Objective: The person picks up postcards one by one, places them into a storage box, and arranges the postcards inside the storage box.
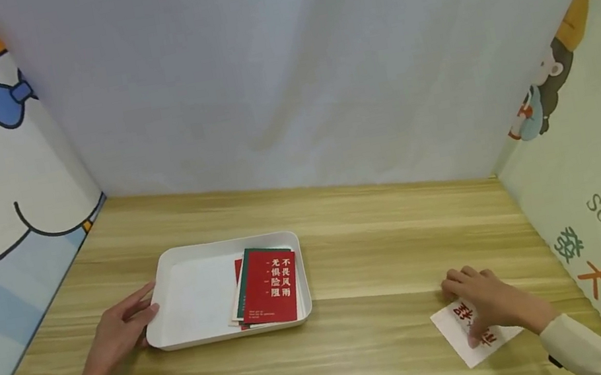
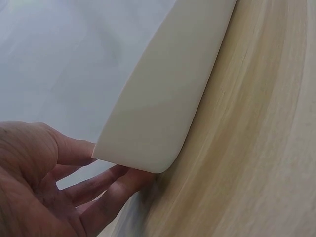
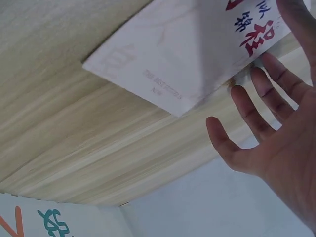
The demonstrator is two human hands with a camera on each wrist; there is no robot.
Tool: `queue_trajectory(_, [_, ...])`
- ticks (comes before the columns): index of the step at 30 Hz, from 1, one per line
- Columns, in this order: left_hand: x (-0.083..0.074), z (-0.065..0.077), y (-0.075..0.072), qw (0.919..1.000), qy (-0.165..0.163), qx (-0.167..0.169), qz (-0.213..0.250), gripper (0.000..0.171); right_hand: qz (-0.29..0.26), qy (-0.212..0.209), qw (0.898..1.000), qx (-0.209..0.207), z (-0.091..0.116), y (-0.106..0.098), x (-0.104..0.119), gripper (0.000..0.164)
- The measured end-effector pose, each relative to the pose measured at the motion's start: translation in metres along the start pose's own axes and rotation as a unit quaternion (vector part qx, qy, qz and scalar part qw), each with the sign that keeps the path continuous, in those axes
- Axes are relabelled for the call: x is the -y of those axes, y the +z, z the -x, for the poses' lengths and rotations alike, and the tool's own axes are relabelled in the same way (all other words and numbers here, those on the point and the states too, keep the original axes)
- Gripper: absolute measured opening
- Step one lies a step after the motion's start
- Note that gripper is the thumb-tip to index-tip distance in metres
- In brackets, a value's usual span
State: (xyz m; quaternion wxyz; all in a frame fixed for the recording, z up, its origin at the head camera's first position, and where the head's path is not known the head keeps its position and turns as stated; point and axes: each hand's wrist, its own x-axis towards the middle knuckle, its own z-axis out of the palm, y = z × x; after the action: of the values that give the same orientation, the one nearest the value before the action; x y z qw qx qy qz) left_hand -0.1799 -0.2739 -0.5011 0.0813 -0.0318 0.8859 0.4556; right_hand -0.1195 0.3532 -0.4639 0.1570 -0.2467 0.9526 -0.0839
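My left hand [image 1: 119, 330] holds the left end of a shallow white tray [image 1: 190, 297] that lies on the table. In the left wrist view, the thumb is at the rim of the tray [image 2: 153, 103] and the other fingers are against its end wall near the bottom. To the right, my right hand [image 1: 492, 300] spans a white card [image 1: 462, 341] with red and dark lettering, its thumb over the card. In the right wrist view, spread fingers [image 3: 247, 108] are along one long edge of the card [image 3: 158, 59].
Inside the tray's right side lies a small stack of cards, a red card [image 1: 268, 294] with white writing on top and a green card [image 1: 248, 253] partly under it. Grey-white cloth [image 1: 282, 83] hangs behind the wood-grain table [image 1: 361, 257], with printed panels on both sides.
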Motion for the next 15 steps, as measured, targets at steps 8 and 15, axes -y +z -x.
queue_trajectory(8, [0.0003, -0.0004, 0.0008, 1.0, 0.005, -0.004, 0.0, 0.057, -0.042, 0.039, 0.998, 0.0, 0.0021, -0.0038, -0.0075, 0.07])
queue_trajectory(15, [0.0001, 0.0022, 0.0004, 1.0, 0.004, -0.004, 0.008, 0.058, -0.068, 0.076, 0.995, -0.019, 0.003, -0.0025, -0.0112, 0.06])
